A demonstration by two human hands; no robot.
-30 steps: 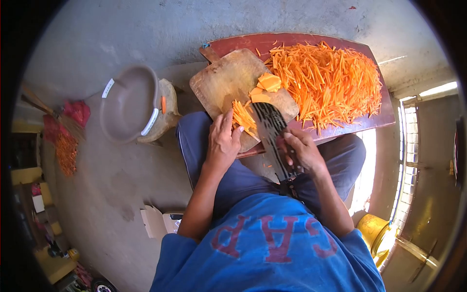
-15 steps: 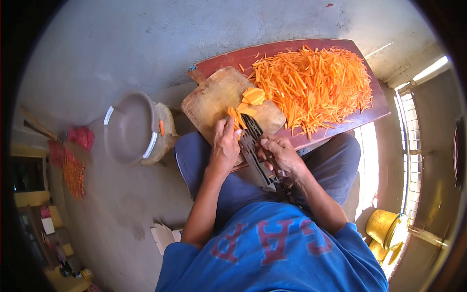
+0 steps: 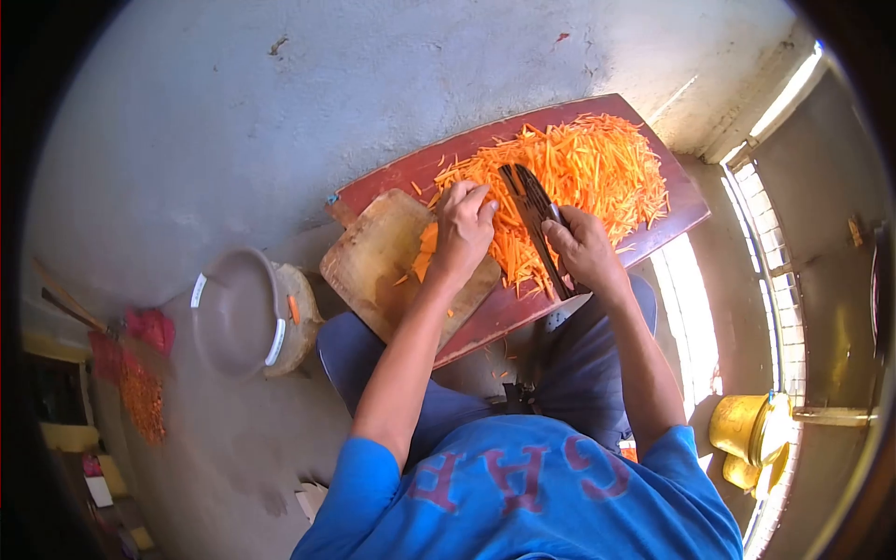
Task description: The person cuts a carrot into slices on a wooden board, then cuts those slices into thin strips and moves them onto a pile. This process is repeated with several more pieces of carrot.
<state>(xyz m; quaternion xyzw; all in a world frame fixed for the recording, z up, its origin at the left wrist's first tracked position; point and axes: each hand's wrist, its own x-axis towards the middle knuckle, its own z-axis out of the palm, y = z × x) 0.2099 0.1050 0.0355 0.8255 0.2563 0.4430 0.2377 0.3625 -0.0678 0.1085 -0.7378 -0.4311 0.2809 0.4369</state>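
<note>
My right hand (image 3: 586,250) grips a large dark-bladed knife (image 3: 530,201), its blade raised over shredded carrot (image 3: 597,163). At the near left edge of that orange heap is my left hand (image 3: 463,233), its fingers curled in and thumb close to them; whatever lies within them is hidden. Beneath my left forearm, a worn wooden chopping board (image 3: 369,266) rests at the left end of the red table (image 3: 485,327). A few carrot slices (image 3: 425,250) lie on the board, partly covered by my left hand and wrist.
A grey basin (image 3: 235,313) stands at the left, with a carrot piece (image 3: 293,309) beside its rim. Farther left is a red mesh bag (image 3: 140,397) near a broom. Yellow buckets (image 3: 737,429) stand at the lower right. The wall (image 3: 280,140) runs behind the table.
Both hands have moved from the chopping board toward the carrot heap. The knife has come up and right, off the board. The camera view has shifted slightly.
</note>
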